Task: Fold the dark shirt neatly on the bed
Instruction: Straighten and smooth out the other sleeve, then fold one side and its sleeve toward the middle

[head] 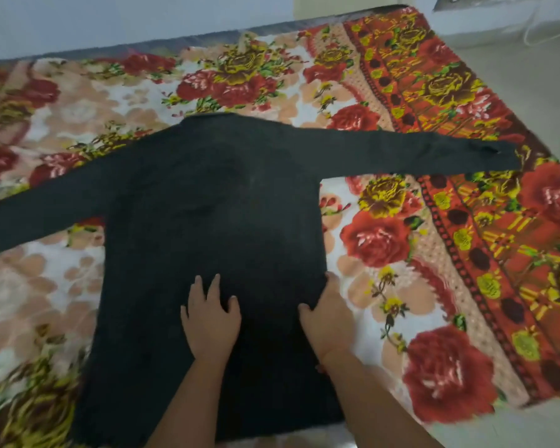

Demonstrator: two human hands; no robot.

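The dark shirt (214,202) lies flat on the bed, back side up, with both long sleeves stretched out to the left and right. Its collar points away from me and its hem is near me. My left hand (210,315) rests flat on the lower middle of the shirt, fingers spread. My right hand (328,313) is at the shirt's right side edge, thumb on top of the fabric and fingers over the edge; whether it grips the cloth is unclear.
A floral blanket (385,240) in red, yellow and cream covers the bed. The bed's right edge drops to a pale floor (530,82). A pale wall (110,17) runs along the far side.
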